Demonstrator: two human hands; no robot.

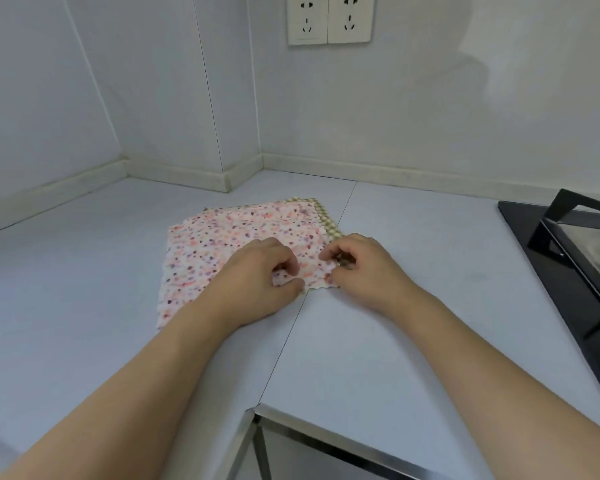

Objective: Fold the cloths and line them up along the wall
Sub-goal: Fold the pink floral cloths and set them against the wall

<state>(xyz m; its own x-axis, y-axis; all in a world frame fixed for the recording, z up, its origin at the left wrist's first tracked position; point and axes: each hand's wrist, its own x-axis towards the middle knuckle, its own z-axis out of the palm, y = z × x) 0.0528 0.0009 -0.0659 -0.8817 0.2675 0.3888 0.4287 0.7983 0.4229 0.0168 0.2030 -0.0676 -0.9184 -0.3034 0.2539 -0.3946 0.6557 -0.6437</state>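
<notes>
A pink speckled cloth [222,244] lies flat on the pale countertop [378,323] in the corner. Under it sits a green checked cloth [328,216], showing only along the far and right edges. My left hand [260,275] pinches the near edge of the pink cloth with curled fingers and thumb. My right hand [364,265] pinches the cloth's near right corner, a few fingers' width from the left hand. Both forearms reach in from the bottom of the view.
White walls with a low skirting [187,174] run behind and to the left of the cloths. A double socket [329,19] sits high on the back wall. A black gas hob [575,258] fills the right side. The counter's metal-edged inner corner [257,410] lies near me.
</notes>
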